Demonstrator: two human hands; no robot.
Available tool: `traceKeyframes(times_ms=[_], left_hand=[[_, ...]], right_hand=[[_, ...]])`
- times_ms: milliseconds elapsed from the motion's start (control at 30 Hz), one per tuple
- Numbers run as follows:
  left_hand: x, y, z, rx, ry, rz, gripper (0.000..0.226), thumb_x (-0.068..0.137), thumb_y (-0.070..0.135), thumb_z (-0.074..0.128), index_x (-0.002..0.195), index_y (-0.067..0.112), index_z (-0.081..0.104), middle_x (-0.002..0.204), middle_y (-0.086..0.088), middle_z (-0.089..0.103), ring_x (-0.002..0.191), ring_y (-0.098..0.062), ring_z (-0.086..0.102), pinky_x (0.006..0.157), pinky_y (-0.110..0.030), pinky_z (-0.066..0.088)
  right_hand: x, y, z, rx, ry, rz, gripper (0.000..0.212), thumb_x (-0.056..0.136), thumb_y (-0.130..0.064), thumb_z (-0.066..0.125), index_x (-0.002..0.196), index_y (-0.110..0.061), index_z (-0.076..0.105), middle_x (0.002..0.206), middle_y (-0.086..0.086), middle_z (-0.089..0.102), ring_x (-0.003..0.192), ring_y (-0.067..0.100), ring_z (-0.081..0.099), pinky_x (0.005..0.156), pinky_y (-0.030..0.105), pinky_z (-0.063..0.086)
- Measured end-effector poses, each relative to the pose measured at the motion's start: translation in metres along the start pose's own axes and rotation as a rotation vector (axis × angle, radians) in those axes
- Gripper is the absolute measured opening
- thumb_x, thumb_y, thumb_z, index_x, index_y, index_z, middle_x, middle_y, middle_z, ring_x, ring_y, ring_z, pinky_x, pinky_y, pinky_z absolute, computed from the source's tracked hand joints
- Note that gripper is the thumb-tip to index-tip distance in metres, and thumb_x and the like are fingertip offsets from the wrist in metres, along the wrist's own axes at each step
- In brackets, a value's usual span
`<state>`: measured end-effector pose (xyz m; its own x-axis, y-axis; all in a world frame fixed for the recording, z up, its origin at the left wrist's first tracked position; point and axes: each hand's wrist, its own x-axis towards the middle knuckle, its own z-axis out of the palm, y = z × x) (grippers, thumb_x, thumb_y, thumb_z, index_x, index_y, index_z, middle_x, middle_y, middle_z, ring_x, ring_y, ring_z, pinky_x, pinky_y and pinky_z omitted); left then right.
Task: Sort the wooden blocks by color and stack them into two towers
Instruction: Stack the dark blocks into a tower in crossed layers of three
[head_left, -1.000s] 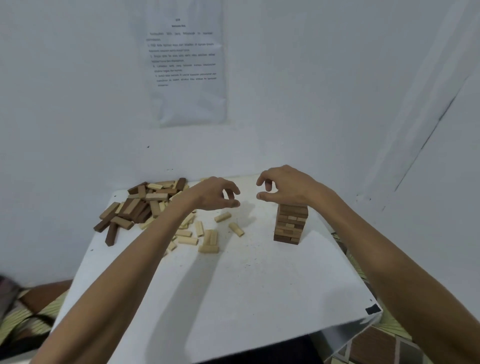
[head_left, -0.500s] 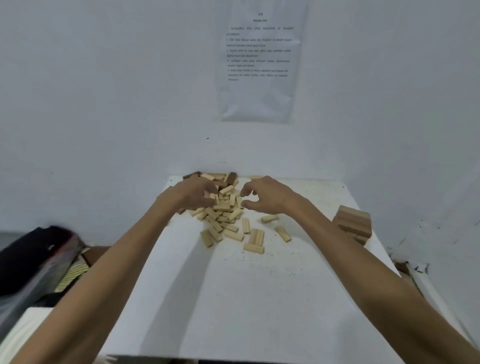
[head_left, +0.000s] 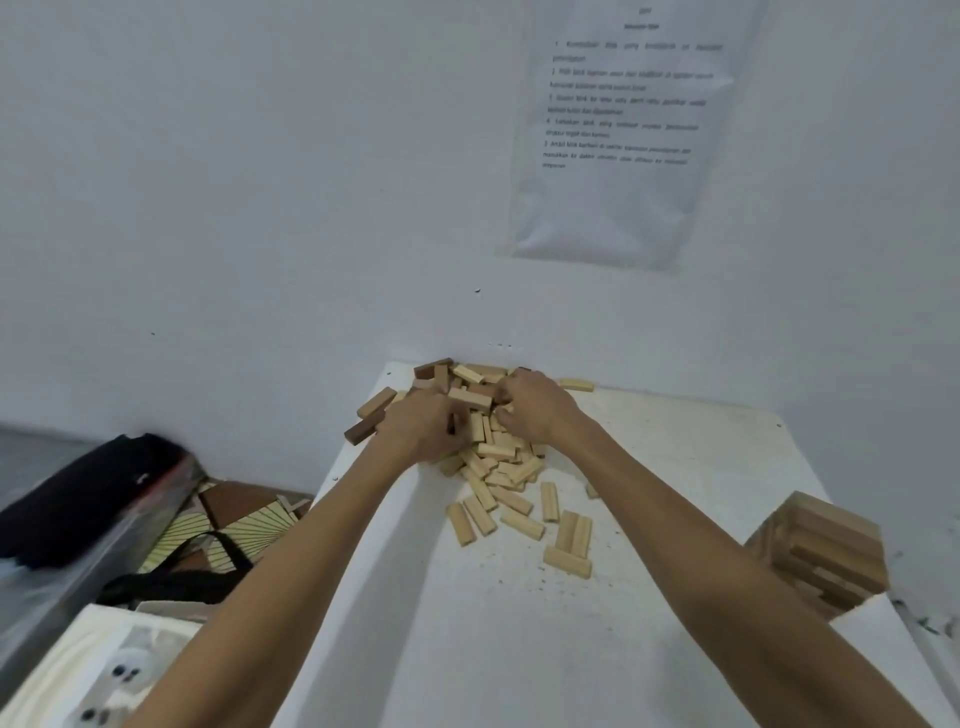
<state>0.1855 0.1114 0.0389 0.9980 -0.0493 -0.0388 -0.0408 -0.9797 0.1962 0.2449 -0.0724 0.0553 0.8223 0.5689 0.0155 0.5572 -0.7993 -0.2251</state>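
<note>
A heap of light and dark wooden blocks (head_left: 498, 447) lies at the far left corner of the white table (head_left: 519, 649). Both hands are dug into it. My left hand (head_left: 421, 428) has its fingers curled, with a dark block (head_left: 455, 423) showing between them. My right hand (head_left: 537, 410) curls its fingers down into the heap; what they hold is hidden. Dark blocks (head_left: 363, 430) stick out at the heap's left edge. Several loose light blocks (head_left: 519, 517) lie in front. A brown block tower (head_left: 821, 556) stands at the table's right edge.
The wall runs right behind the heap, with a printed sheet (head_left: 618, 130) on it. Left of the table, on the patterned floor (head_left: 234, 519), lie a black bag (head_left: 88, 499) and a white box (head_left: 78, 670). The table's left edge runs under my left forearm.
The view has swung left, so the tower slid to the right edge. Both hands moved from beside the tower to the heap and sank into it.
</note>
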Motion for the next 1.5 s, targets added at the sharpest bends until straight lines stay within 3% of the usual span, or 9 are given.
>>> traceKeyframes(times_ms=[100, 300, 433, 633, 733, 833, 1033, 1233, 1500], left_hand=[[0.002, -0.005, 0.008, -0.055, 0.044, 0.011, 0.016, 0.081, 0.034, 0.064, 0.096, 0.03, 0.069, 0.097, 0.007, 0.063, 0.083, -0.017, 0.061, 0.063, -0.034, 0.056], [0.006, -0.006, 0.017, -0.148, 0.117, -0.008, 0.014, 0.077, 0.039, 0.067, 0.069, 0.032, 0.058, 0.071, 0.011, 0.064, 0.069, -0.013, 0.059, 0.057, -0.034, 0.054], [0.004, 0.001, 0.02, -0.222, 0.151, -0.07, 0.021, 0.072, 0.043, 0.075, 0.073, 0.03, 0.058, 0.076, 0.009, 0.064, 0.07, -0.01, 0.057, 0.059, -0.032, 0.051], [0.001, 0.013, 0.026, -0.31, 0.221, -0.125, 0.014, 0.074, 0.009, 0.058, 0.061, 0.01, 0.053, 0.059, -0.003, 0.055, 0.059, -0.022, 0.049, 0.049, -0.028, 0.03], [0.0, 0.017, 0.022, -0.245, 0.2, -0.129, 0.0, 0.078, 0.006, 0.06, 0.079, 0.005, 0.06, 0.073, -0.008, 0.061, 0.073, -0.025, 0.054, 0.057, -0.036, 0.047], [-0.002, 0.019, 0.02, -0.275, 0.2, -0.144, 0.022, 0.079, 0.008, 0.067, 0.1, 0.01, 0.06, 0.084, -0.006, 0.063, 0.083, -0.025, 0.057, 0.069, -0.04, 0.054], [-0.008, 0.019, 0.017, -0.419, 0.308, -0.179, 0.036, 0.082, 0.023, 0.077, 0.109, 0.011, 0.056, 0.087, 0.004, 0.062, 0.079, -0.02, 0.059, 0.065, -0.033, 0.05], [-0.034, 0.026, 0.009, -0.508, 0.362, -0.087, 0.033, 0.076, 0.007, 0.075, 0.106, 0.011, 0.063, 0.091, -0.001, 0.068, 0.084, -0.019, 0.063, 0.074, -0.035, 0.054], [-0.101, 0.052, 0.029, -0.532, 0.382, 0.034, 0.029, 0.08, 0.013, 0.074, 0.108, 0.016, 0.065, 0.1, 0.006, 0.066, 0.09, -0.014, 0.06, 0.073, -0.02, 0.047]], right_hand=[[0.013, 0.001, 0.01, -0.013, 0.013, 0.003, 0.03, 0.098, -0.038, 0.058, 0.114, -0.015, 0.068, 0.112, 0.008, 0.059, 0.111, 0.029, 0.054, 0.085, 0.043, 0.054], [0.025, 0.003, 0.027, 0.029, 0.077, 0.044, 0.032, 0.095, -0.045, 0.061, 0.107, -0.016, 0.067, 0.113, 0.007, 0.059, 0.114, 0.028, 0.051, 0.081, 0.04, 0.052], [0.03, 0.003, 0.031, 0.083, 0.099, 0.06, 0.031, 0.09, -0.044, 0.07, 0.102, -0.017, 0.062, 0.112, 0.005, 0.056, 0.109, 0.025, 0.05, 0.081, 0.038, 0.05], [0.033, 0.007, 0.032, 0.144, 0.088, 0.053, 0.04, 0.087, -0.038, 0.075, 0.114, -0.014, 0.057, 0.115, 0.007, 0.057, 0.109, 0.026, 0.052, 0.084, 0.033, 0.044], [0.029, 0.01, 0.032, 0.177, 0.083, 0.069, 0.048, 0.085, -0.039, 0.075, 0.12, -0.012, 0.055, 0.118, 0.008, 0.056, 0.11, 0.025, 0.051, 0.084, 0.033, 0.043], [0.023, 0.015, 0.034, 0.216, 0.074, 0.1, 0.056, 0.08, -0.039, 0.076, 0.124, -0.011, 0.055, 0.122, 0.008, 0.053, 0.114, 0.024, 0.049, 0.088, 0.034, 0.045], [0.004, 0.023, 0.026, 0.304, 0.174, 0.093, 0.069, 0.077, -0.042, 0.078, 0.131, -0.011, 0.049, 0.119, 0.007, 0.054, 0.109, 0.023, 0.051, 0.086, 0.035, 0.048], [-0.048, 0.025, 0.006, 0.372, 0.264, 0.057, 0.071, 0.08, -0.035, 0.079, 0.138, -0.016, 0.043, 0.111, -0.002, 0.046, 0.105, 0.016, 0.044, 0.081, 0.029, 0.036], [-0.147, 0.02, 0.011, 0.405, 0.26, 0.103, 0.081, 0.076, -0.037, 0.08, 0.144, -0.023, 0.037, 0.1, -0.005, 0.049, 0.095, 0.014, 0.05, 0.075, 0.023, 0.038]])
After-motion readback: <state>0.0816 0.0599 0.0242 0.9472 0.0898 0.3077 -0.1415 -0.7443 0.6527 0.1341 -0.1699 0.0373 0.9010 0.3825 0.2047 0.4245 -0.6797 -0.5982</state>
